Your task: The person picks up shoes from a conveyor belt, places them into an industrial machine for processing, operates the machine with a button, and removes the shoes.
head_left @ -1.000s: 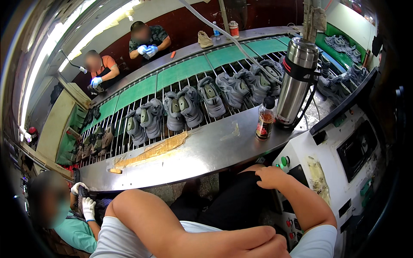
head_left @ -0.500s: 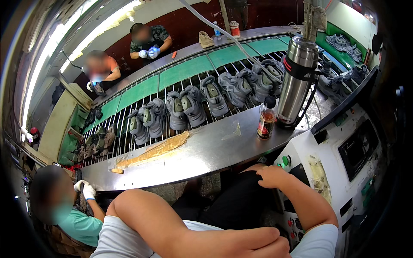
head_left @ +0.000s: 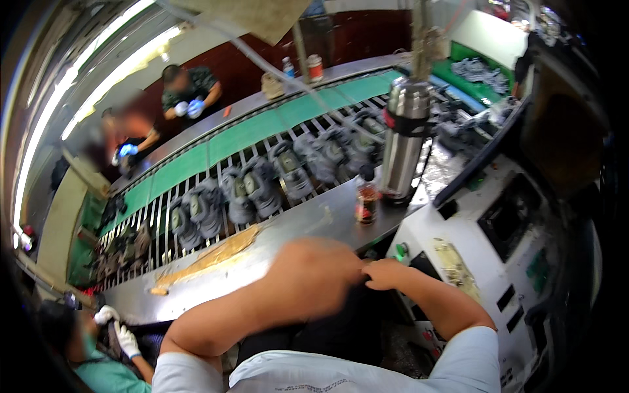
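Smeared by motion, my left hand (head_left: 314,272) reaches across in front of me, over the near edge of the steel table. Its fingers are too blurred to read. My right hand (head_left: 388,273) is just beyond the left one's fingertips, beside the white machine and close to its green button (head_left: 401,250). The fingers of that hand are bent and drawn together, and I cannot make out whether anything is in them. A dark-capped bottle (head_left: 366,203) with a reddish label and a large steel thermos (head_left: 403,141) stand on the table beyond my hands.
Grey shoes (head_left: 252,187) stand in a row on the roller conveyor, beside a green belt (head_left: 216,147). Brown tape (head_left: 213,259) covers part of the steel table (head_left: 288,229). The white machine (head_left: 452,249) flanks my right. A gloved co-worker (head_left: 108,357) sits at lower left; two others work across the line.
My left hand has swung from low in front of my chest forward to beside my right hand. The view has shifted, so the table and shoes appear further left.
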Demonstrator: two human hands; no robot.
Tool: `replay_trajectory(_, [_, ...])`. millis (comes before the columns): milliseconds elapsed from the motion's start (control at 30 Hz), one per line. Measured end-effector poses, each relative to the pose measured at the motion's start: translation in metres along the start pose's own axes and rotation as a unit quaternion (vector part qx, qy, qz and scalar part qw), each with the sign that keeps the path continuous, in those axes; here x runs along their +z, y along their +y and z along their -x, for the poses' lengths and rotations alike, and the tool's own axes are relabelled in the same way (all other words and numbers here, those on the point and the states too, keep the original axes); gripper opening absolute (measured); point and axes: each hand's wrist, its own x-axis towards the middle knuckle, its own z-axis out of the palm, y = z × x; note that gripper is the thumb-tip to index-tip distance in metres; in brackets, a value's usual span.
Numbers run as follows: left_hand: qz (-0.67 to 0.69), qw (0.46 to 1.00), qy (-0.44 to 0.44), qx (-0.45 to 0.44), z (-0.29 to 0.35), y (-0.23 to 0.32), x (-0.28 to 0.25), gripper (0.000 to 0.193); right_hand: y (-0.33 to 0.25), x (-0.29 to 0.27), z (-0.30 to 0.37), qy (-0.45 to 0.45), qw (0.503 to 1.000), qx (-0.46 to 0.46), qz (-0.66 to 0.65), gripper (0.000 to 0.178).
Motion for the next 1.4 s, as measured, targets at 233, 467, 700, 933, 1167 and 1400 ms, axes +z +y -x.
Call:
replay_trajectory(233, [0.098, 0.868, 0.090, -0.478, 0.163, -0.214, 0.077, 0.013, -0.031, -0.022, 0.052, 0.355, 0.921, 0.031, -0.158, 0.027])
replay_trajectory(467, [0.156, 0.766, 0.348, -0.518, 0.275, -0.248, 0.135, 0.015, -0.037, 0.088, 0.266, 0.756, 0.567, 0.325, 0.034, 0.008])
replay_trajectory(700, [-0.012, 0.791, 0.353, -0.500, 0.287, -0.266, 0.165, 0.012, 0.031, 0.076, 0.479, 0.512, 0.417, 0.741, 0.123, 0.073])
replay_trajectory(933, [0.029, 0.784, 0.385, -0.486, 0.288, -0.246, 0.150, 0.011, 0.099, 0.012, 0.525, 0.365, 0.395, 0.826, -0.167, 0.099])
replay_trajectory(1167, [-0.001, 0.774, 0.371, -0.513, 0.275, -0.241, 0.152, 0.012, 0.064, 0.083, 0.521, 0.660, 0.275, 0.699, 0.015, 0.089])
replay_trajectory(1400, [0.246, 0.684, 0.440, -0.527, 0.290, -0.232, 0.201, 0.008, -0.009, 0.110, 0.436, 0.869, 0.208, 0.446, 0.049, 0.053])
